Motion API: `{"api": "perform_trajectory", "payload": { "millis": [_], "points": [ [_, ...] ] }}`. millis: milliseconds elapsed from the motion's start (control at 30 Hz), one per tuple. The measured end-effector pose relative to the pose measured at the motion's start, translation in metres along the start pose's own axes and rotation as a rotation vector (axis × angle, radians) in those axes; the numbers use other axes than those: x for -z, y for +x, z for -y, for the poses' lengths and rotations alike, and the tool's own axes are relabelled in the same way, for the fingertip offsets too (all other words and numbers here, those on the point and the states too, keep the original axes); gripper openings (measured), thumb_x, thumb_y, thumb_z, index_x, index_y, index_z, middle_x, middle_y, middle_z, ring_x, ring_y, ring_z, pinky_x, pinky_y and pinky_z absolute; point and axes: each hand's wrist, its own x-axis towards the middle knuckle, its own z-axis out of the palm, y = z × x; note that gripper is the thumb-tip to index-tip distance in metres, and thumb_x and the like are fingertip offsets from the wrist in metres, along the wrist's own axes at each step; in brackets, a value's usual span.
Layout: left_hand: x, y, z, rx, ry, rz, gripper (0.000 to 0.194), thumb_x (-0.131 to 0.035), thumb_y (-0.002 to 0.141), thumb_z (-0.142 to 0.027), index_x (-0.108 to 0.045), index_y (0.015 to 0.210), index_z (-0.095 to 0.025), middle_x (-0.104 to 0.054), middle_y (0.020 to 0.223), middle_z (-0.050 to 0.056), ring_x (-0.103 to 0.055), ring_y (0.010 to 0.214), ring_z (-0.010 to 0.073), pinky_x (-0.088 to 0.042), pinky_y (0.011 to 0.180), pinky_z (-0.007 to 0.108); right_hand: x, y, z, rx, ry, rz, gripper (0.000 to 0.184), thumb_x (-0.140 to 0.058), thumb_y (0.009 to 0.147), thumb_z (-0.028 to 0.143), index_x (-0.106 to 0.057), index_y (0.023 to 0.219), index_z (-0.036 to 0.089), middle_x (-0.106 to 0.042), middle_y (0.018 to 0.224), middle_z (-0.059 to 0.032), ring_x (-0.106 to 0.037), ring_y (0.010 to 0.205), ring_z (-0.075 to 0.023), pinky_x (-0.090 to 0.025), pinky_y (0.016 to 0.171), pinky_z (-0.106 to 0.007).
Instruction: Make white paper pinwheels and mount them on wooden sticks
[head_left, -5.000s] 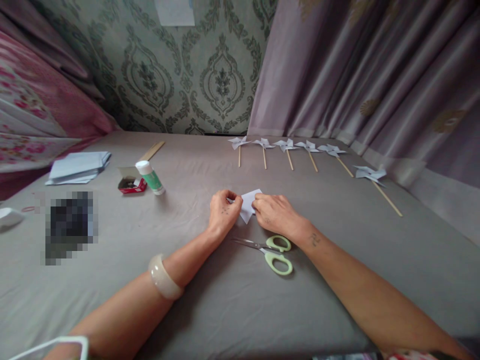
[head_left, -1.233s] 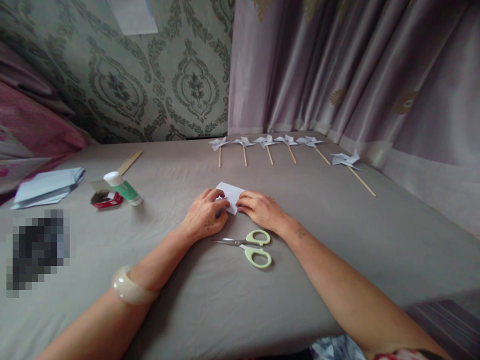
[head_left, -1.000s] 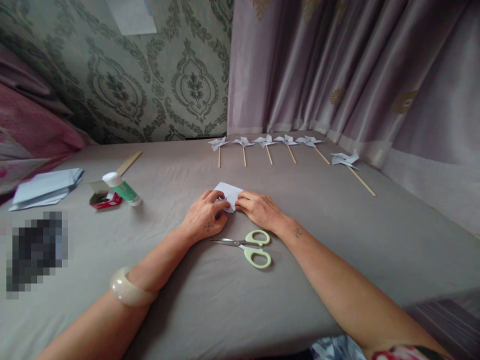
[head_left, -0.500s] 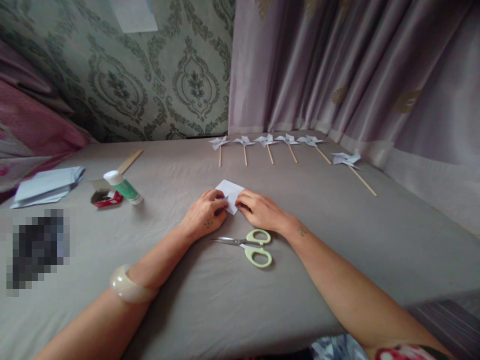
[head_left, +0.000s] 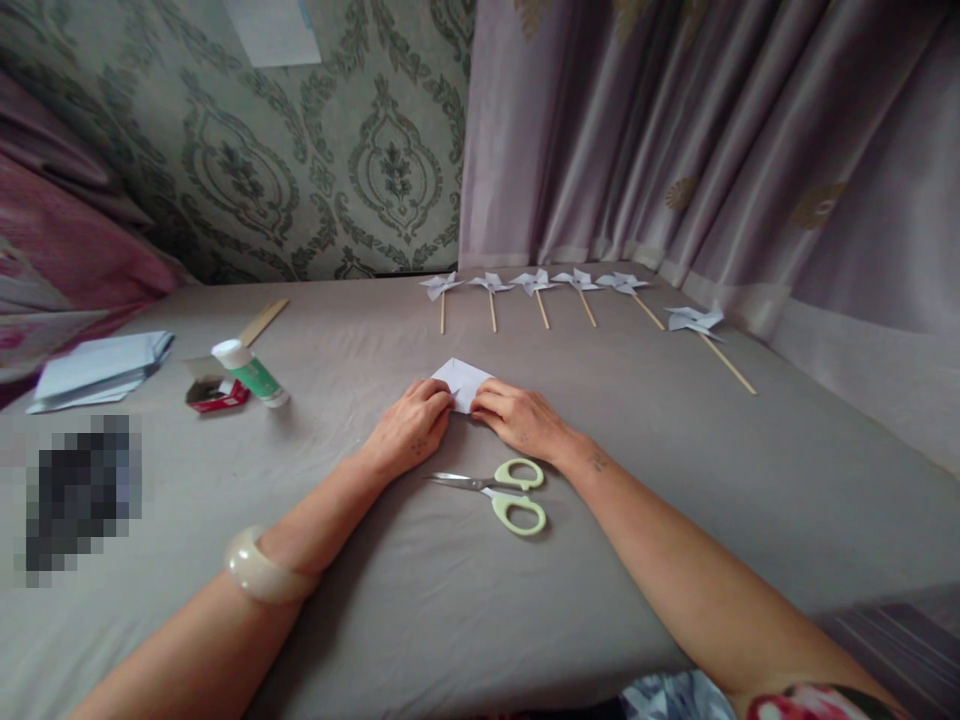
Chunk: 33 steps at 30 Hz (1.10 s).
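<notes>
A small sheet of white paper (head_left: 463, 378) lies on the grey cloth between my hands, its near corner folded inward. My left hand (head_left: 417, 418) has its fingers closed on the paper's left side. On the opposite side, my right hand (head_left: 517, 412) pinches the paper's right edge near the fold. My fingers cover both side corners of the sheet. Just below my hands lie scissors (head_left: 491, 490) with pale green handles, blades slightly apart and pointing left. Neither hand touches them.
Several paper pinwheels (head_left: 536, 284) on wooden sticks line the back right. At left are a glue stick (head_left: 255, 376), a small red box (head_left: 216, 396), wooden sticks (head_left: 262, 322) and a paper stack (head_left: 97, 370). A blurred dark object (head_left: 82, 495) lies nearer on the left.
The paper's near corner, which pointed toward me, is now folded in, leaving a straighter near edge. Both hands have stayed almost in place. The scissors have not moved.
</notes>
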Motion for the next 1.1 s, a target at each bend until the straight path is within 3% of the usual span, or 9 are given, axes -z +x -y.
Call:
{"api": "perform_trajectory", "payload": {
  "millis": [167, 333, 533, 833, 1100],
  "points": [
    [0.006, -0.002, -0.004, -0.008, -0.008, -0.024, 0.019, -0.045, 0.082, -0.014, -0.063, 0.086, -0.017, -0.062, 0.106, 0.009, -0.057, 0.099, 0.0206, -0.048, 0.088, 0.033, 0.000, -0.002, 0.003, -0.008, 0.070, -0.019, 0.010, -0.055, 0.090, 0.022, -0.065, 0.091, 0.018, -0.064, 0.098, -0.0048, -0.058, 0.086, -0.0145, -0.040, 0.075, -0.024],
    [0.016, -0.005, -0.010, -0.052, -0.056, 0.011, 0.009, -0.052, 0.073, -0.014, -0.060, 0.074, -0.018, -0.066, 0.095, 0.007, -0.059, 0.089, 0.0193, -0.048, 0.082, 0.031, 0.002, -0.006, 0.013, -0.004, 0.115, 0.055, 0.009, -0.058, 0.088, 0.020, -0.065, 0.085, 0.017, -0.064, 0.089, -0.0045, -0.058, 0.081, -0.0140, -0.040, 0.073, -0.024],
    [0.017, -0.005, -0.014, 0.046, 0.005, 0.010, 0.017, -0.050, 0.076, -0.016, -0.062, 0.088, -0.016, -0.066, 0.089, 0.007, -0.058, 0.085, 0.0202, -0.048, 0.077, 0.031, 0.004, -0.007, 0.020, -0.010, 0.166, 0.102, 0.011, -0.057, 0.087, 0.018, -0.066, 0.084, 0.017, -0.063, 0.086, -0.0040, -0.057, 0.080, -0.0136, -0.040, 0.073, -0.024],
    [0.012, -0.006, -0.015, 0.030, 0.083, 0.030, 0.021, -0.048, 0.083, -0.020, -0.068, 0.087, -0.017, -0.066, 0.091, 0.009, -0.058, 0.086, 0.0198, -0.050, 0.079, 0.032, 0.002, -0.005, 0.022, -0.135, 0.200, 0.063, 0.012, -0.056, 0.087, 0.020, -0.067, 0.083, 0.018, -0.065, 0.085, -0.0039, -0.056, 0.073, -0.0128, -0.039, 0.068, -0.025],
    [0.012, -0.006, -0.015, 0.038, 0.080, 0.038, 0.022, -0.048, 0.082, -0.018, -0.070, 0.083, -0.018, -0.066, 0.087, 0.007, -0.058, 0.085, 0.0198, -0.049, 0.078, 0.032, -0.007, 0.005, 0.024, -0.285, 0.241, -0.064, 0.013, -0.056, 0.086, 0.021, -0.069, 0.086, 0.020, -0.072, 0.088, -0.0047, -0.063, 0.079, -0.0160, -0.044, 0.074, -0.026]
  ]
}}
